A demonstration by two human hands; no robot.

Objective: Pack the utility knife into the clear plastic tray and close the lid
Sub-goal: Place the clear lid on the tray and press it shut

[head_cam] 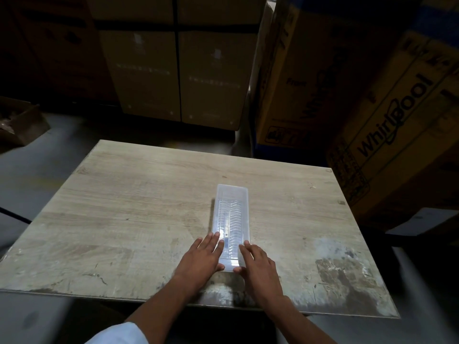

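Note:
A long clear plastic tray (231,194) lies lengthwise on the wooden table, its clear lid flat on top. Through the plastic I make out a slim pale object with a dark tip, the utility knife (227,228), lying along the tray's left half. My left hand (202,256) rests flat against the tray's near left side, fingers extended and thumb at the near corner. My right hand (258,265) lies flat against the near right side, fingers extended. Both hands press on the tray's near end without wrapping around it.
The worn wooden table (124,207) has scuffed patches at the near right. Large cardboard boxes (178,70) stand behind the table, and printed appliance boxes (372,120) crowd its right edge. A small open box (17,125) sits on the floor at far left.

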